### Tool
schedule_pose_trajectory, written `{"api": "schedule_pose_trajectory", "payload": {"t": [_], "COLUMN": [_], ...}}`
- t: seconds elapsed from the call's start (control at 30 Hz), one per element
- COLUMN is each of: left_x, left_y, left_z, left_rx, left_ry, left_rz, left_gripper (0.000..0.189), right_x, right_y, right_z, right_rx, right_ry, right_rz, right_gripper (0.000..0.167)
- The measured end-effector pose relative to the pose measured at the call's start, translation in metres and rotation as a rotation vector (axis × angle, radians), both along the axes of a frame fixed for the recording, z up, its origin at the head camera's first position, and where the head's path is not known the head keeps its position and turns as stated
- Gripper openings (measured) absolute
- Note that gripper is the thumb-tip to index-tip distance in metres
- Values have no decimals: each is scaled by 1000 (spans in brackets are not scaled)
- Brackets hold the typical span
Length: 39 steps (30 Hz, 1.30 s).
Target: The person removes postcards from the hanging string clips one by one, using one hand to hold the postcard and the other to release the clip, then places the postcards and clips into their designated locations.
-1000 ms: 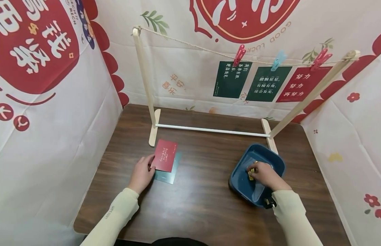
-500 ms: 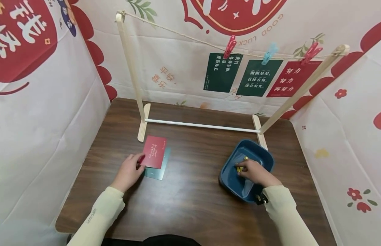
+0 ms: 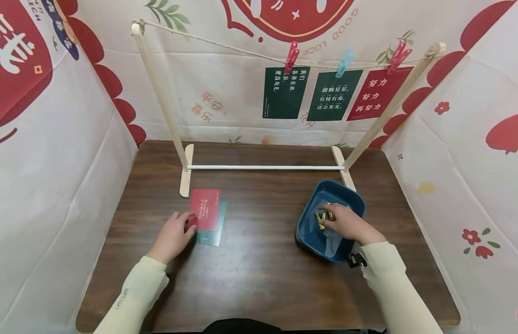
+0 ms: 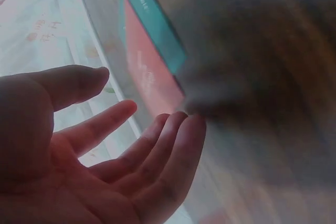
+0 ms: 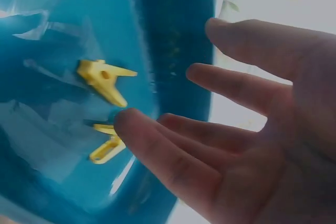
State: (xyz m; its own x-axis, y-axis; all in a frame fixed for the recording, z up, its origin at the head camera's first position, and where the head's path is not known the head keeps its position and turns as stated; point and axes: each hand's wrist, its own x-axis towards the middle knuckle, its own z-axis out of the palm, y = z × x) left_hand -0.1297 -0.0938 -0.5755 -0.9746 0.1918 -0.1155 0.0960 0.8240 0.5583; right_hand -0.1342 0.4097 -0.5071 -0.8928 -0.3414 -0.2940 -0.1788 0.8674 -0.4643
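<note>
My left hand (image 3: 170,237) hovers at the left edge of a red card (image 3: 204,208), fingers loosely bent and holding nothing. Whether a fingertip touches the card I cannot tell. Beneath the red card, a teal-green card (image 3: 219,227) sticks out at the right and bottom. My right hand (image 3: 348,226) reaches into a blue plastic tub (image 3: 300,232). Two yellow clothespins lie in the tub: one clothespin (image 5: 105,80) is apart from the fingers, while the other clothespin (image 5: 107,149) is partly hidden behind a fingertip. The fingers are relaxed, with nothing between them.
Behind the cards stands a wooden frame with a white crossbar (image 3: 263,167). Its string (image 3: 225,45) carries a green card (image 3: 286,99), another green card (image 3: 332,99) and a red card (image 3: 378,95), clipped by a red, a blue and a red clothespin. Printed cloth surrounds the table (image 3: 250,283).
The head view has shifted. My right fingers have loosened from the yellow clothespins, which now show apart in the tub. My left fingers have loosened at the red card, which lies straighter.
</note>
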Motion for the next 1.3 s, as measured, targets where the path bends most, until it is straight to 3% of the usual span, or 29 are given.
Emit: {"api": "schedule_pose_trajectory", "payload": {"t": [0.17,0.3,0.57,0.77,0.97,1.3], "left_x": [-10,-28,-85,-125,-158,-200], "left_y": [13,33,70,105,139,187], "left_z": [9,26,75,98,114,142], "left_rx": [32,121,312,468,545,583], "left_ry": [80,150,226,296,296,238], "left_rz": [-29,-67,-107,-133,-159,-163], "left_gripper": [45,39,39,37,36,33], "right_x": [-8,-20,-71,-109,-133,-145], "right_y": [0,1,-38,-76,-100,-100], "right_z": [20,49,116,153,181,213], "right_rx": [-18,-38,-142,-240,-342,-373], "right_ry": [88,147,350,521,660,783], "right_rz": [-37,-68,-59,-54,-115,-220], "right_gripper": [43,43,32,25,23,28]}}
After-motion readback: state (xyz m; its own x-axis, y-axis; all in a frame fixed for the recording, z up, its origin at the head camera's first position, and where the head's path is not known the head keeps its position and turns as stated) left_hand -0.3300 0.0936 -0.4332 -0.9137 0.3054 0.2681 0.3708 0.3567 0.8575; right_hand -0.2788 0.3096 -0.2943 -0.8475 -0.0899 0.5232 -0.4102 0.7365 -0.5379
